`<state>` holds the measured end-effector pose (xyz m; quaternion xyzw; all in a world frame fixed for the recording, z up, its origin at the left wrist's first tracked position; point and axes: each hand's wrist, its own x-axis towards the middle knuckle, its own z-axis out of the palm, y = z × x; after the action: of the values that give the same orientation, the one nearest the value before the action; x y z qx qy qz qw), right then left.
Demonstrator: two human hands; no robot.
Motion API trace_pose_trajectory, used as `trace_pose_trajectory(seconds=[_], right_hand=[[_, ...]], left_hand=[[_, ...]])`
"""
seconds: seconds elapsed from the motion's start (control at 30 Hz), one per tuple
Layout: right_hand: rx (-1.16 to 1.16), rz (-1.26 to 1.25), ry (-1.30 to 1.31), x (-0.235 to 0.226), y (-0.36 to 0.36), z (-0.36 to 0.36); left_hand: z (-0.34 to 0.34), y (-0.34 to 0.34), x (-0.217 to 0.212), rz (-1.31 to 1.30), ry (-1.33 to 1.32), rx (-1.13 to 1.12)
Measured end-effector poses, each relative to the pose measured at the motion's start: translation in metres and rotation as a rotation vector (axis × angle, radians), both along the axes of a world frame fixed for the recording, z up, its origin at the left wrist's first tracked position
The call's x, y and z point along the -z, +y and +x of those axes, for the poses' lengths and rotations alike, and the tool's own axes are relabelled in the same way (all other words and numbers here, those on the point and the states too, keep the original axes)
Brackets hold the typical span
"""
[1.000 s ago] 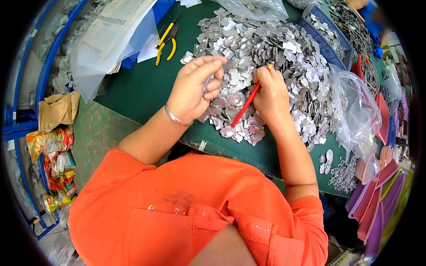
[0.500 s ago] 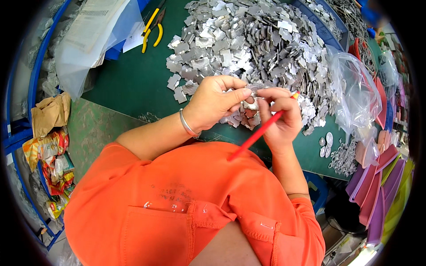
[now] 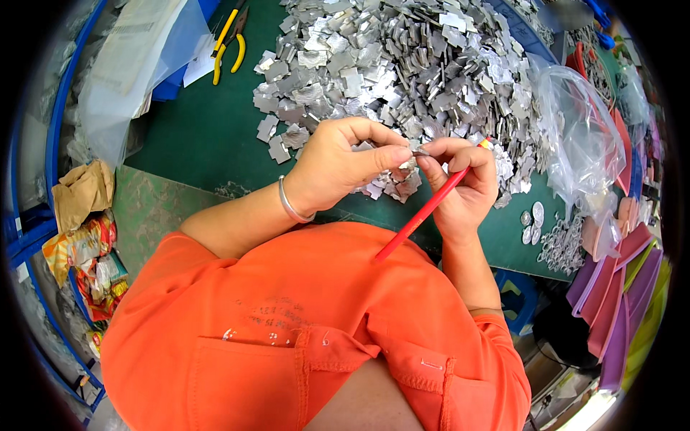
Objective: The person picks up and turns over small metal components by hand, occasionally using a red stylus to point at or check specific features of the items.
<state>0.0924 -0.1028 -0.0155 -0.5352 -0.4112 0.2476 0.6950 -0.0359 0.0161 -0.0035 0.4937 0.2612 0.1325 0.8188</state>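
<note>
A small flat silver metal piece (image 3: 419,152) is seen nearly edge-on between the fingertips of both hands. My left hand (image 3: 345,159), with a bangle on its wrist, pinches it between thumb and forefinger. From the other side, my right hand (image 3: 463,185) meets it with thumb and index finger. A slim red stick (image 3: 424,212) with a yellow end, like a pen or pencil, also lies in my right hand, slanting down toward the orange shirt. Just beyond both hands spreads a large heap of similar notched metal pieces (image 3: 424,72) on the green tabletop (image 3: 205,136).
Yellow-handled pliers (image 3: 230,50) lie at the far left beside plastic-covered papers (image 3: 136,57). To the right are a clear plastic bag (image 3: 578,136), oval metal pieces (image 3: 533,223) and a small pile of metal clasps (image 3: 564,244). Purple and pink strips (image 3: 611,294) hang beyond the table edge.
The metal piece has turned from showing its face to nearly edge-on. My right fingers have shifted on it, and the red stick sits a little differently. The whole view has shifted slightly.
</note>
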Motion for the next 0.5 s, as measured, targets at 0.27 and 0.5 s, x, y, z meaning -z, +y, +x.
trace_pose_trajectory(seconds=[0.27,0.5], right_hand=[[0.006,0.043,-0.295,0.005,0.000,0.009],[0.049,-0.071,0.250,-0.009,0.007,-0.002]], left_hand=[[0.003,0.002,0.002,-0.312,-0.046,0.019],[0.001,0.002,0.001,0.101,0.028,-0.023]])
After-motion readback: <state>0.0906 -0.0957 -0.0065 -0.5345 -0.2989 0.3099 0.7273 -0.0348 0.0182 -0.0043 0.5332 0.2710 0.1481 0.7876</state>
